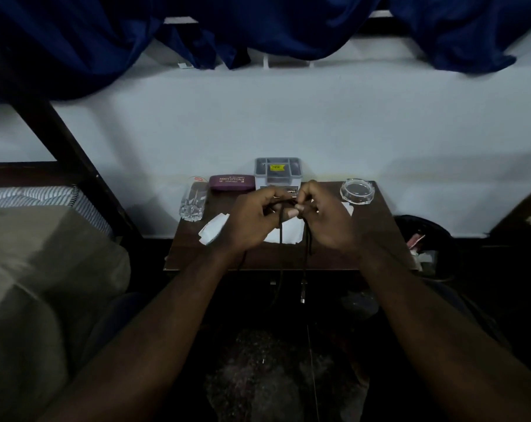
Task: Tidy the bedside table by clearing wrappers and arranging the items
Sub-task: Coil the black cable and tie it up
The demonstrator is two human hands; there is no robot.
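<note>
left hand (252, 222) | right hand (326, 222) | fingers (292, 213) pinching black cable (281, 236) between them | over table (376, 236)

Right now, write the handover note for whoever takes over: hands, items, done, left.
Hands: left hand and right hand both grip the black cable above the table; its ends hang past the front edge.
Back row: tumbler, purple spectacle case, grey organiser box, glass ashtray.
Three white wrappers lie on the table: front left, under the hands, beside the ashtray.
Done: back row looks arranged.
Left: stow the cable, then clear the wrappers, perhaps into the bin on the right.
</note>
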